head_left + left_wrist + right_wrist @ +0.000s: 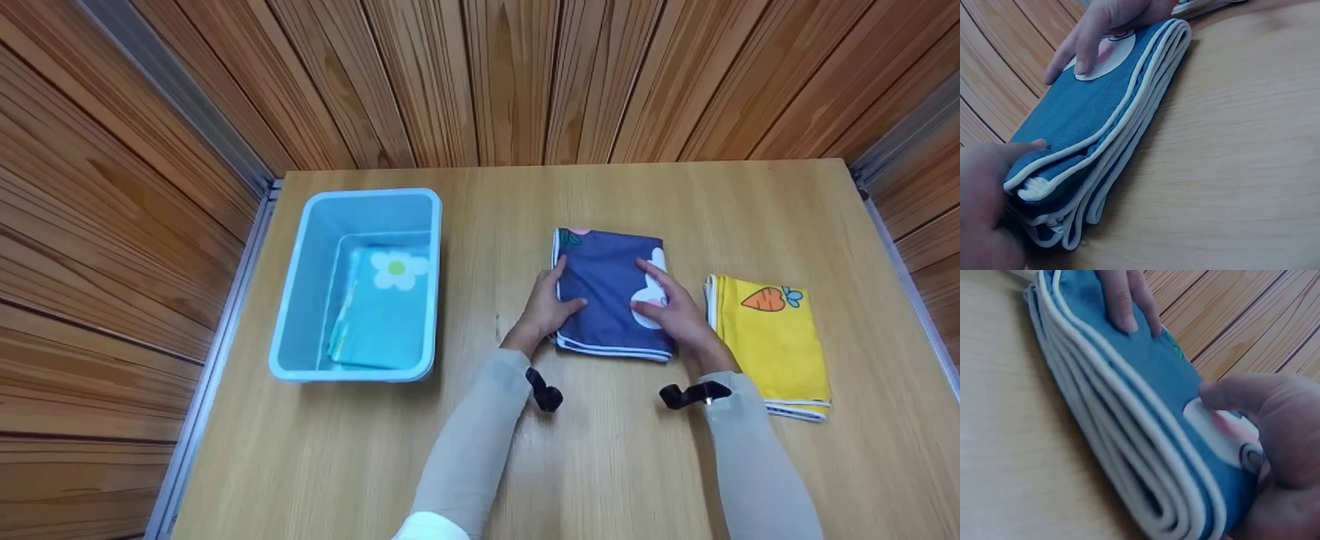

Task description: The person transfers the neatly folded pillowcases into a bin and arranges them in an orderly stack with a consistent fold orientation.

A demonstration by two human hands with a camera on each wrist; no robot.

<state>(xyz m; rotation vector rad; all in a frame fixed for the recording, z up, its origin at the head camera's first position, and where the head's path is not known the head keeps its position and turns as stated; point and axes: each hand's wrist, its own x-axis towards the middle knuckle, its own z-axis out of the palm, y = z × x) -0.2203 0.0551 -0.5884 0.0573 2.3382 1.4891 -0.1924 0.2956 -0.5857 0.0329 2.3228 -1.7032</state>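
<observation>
A folded dark blue cloth [607,292] with white piped edges and a white printed figure lies on the table between both hands. My left hand [544,309] grips its left side, thumb on top and the other fingers partly hidden at the edge. On the opposite side, my right hand [679,315] holds the cloth, its thumb over the white print. Several stacked layers show along the near edge of the cloth [1129,112] in the left wrist view. Seen from the right wrist, the right thumb [1235,392] presses on the top layer.
To the left stands a light blue plastic basin [300,300] with a folded turquoise cloth [386,322], flower-printed, inside. A folded yellow cloth [776,345] with a carrot print lies right of the right hand. Wood-panelled walls [510,82] border the wooden table [495,202].
</observation>
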